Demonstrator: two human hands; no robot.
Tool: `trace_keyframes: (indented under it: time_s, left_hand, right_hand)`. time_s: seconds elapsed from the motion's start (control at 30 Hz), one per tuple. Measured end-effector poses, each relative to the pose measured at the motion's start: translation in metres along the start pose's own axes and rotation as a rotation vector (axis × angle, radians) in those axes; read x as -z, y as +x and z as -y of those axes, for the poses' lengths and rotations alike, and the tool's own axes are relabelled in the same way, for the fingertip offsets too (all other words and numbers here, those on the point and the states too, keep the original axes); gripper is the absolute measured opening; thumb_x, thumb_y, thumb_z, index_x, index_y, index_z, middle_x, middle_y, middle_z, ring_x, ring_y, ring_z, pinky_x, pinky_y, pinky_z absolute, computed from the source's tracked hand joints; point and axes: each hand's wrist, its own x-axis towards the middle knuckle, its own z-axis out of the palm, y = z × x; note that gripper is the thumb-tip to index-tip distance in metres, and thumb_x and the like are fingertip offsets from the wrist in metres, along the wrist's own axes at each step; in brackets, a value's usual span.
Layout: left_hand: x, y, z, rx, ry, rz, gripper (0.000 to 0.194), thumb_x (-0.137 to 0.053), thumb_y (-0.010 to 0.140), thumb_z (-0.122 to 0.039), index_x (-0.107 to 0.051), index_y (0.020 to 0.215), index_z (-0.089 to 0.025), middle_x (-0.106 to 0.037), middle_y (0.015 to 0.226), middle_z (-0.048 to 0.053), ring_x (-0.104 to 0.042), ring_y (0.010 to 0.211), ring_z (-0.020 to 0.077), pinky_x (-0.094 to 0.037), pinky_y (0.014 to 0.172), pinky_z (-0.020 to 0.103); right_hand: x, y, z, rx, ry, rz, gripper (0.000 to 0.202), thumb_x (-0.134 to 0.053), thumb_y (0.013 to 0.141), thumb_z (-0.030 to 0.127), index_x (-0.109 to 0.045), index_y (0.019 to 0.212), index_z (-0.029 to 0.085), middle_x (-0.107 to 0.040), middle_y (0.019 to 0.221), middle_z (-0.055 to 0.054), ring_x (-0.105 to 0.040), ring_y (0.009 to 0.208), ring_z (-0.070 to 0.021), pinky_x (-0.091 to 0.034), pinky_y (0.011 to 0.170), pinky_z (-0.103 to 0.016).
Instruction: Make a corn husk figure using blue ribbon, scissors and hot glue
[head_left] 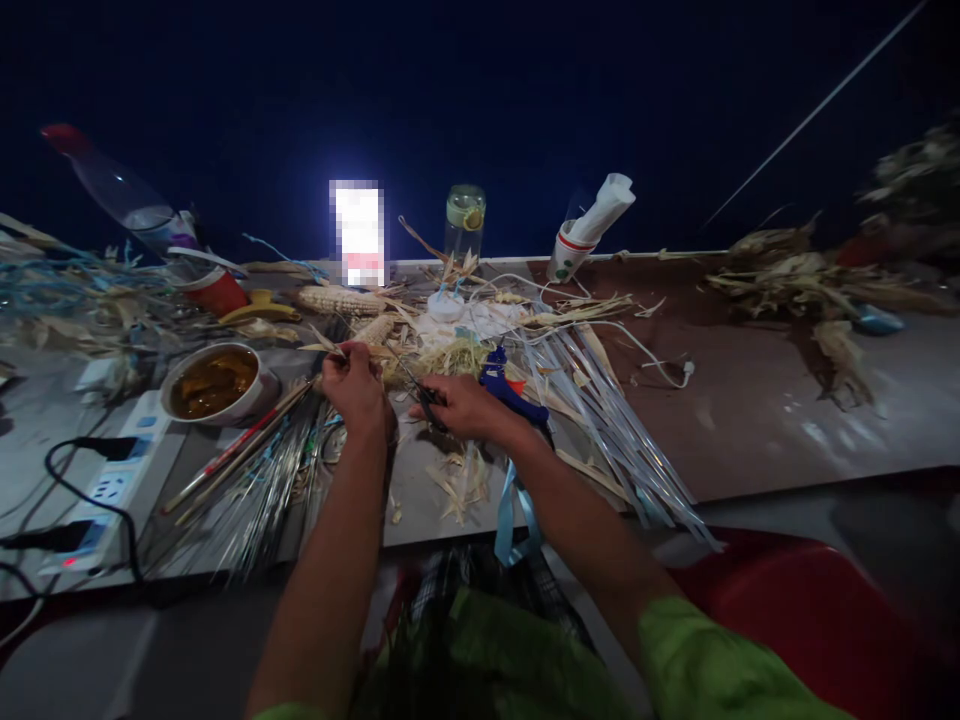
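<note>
Pinched between the fingertips of my left hand [352,385] is a pale strip of dried corn husk [324,342]. My right hand [465,405] grips a pair of scissors [428,400] with dark handles, their blades pointing up and left toward the left hand. Fingers cover part of the handles. Husk scraps [461,480] lie on the table below the hands. Just beyond my right hand is a blue glue gun [499,380]. Dried corn cobs [341,300] rest behind my left hand.
On the left stand a bowl of brown liquid [214,385] and a power strip [120,485] with cords. Thin metal wires [262,500] and clear glue sticks [637,450] lie along the front edge. A bright screen [358,230], a jar [463,225] and a paper cup [571,250] stand behind.
</note>
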Motion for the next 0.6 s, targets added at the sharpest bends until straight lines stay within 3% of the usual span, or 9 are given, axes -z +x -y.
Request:
trace_keyframes:
  time_s: [0.4, 0.5, 0.6]
  left_hand:
    - [-0.0007, 0.0025, 0.0003, -0.020, 0.017, -0.015, 0.030, -0.068, 0.062, -0.028, -0.041, 0.071, -0.018, -0.041, 0.055, -0.010, -0.036, 0.042, 0.0022, -0.028, 0.042, 0.017]
    - [-0.0010, 0.0003, -0.0007, -0.009, 0.025, 0.008, 0.031, -0.069, 0.062, -0.030, -0.041, 0.071, -0.018, -0.041, 0.054, -0.009, -0.035, 0.041, 0.0022, -0.026, 0.041, 0.018]
    - [-0.0029, -0.0058, -0.0039, 0.022, 0.012, 0.060, 0.033, -0.071, 0.060, -0.029, -0.042, 0.071, -0.018, -0.041, 0.055, -0.009, -0.035, 0.041, 0.0017, -0.027, 0.041, 0.017]
  right_hand:
    - [0.0029, -0.0017, -0.0012, 0.032, 0.039, 0.013, 0.024, -0.056, 0.077, 0.038, -0.057, 0.066, 0.018, -0.052, 0.059, 0.003, -0.046, 0.059, -0.0098, -0.028, 0.056, -0.022]
    - [0.0002, 0.0014, -0.0007, -0.052, 0.292, -0.055, 0.025, -0.060, 0.073, 0.044, -0.057, 0.073, 0.018, -0.048, 0.056, 0.004, -0.046, 0.054, -0.0092, -0.031, 0.053, -0.021]
    - [-0.0011, 0.0069, -0.0016, -0.163, 0.703, -0.221, 0.036, -0.063, 0.069, 0.048, -0.055, 0.089, 0.020, -0.051, 0.062, 0.005, -0.049, 0.054, -0.0089, -0.038, 0.052, -0.021]
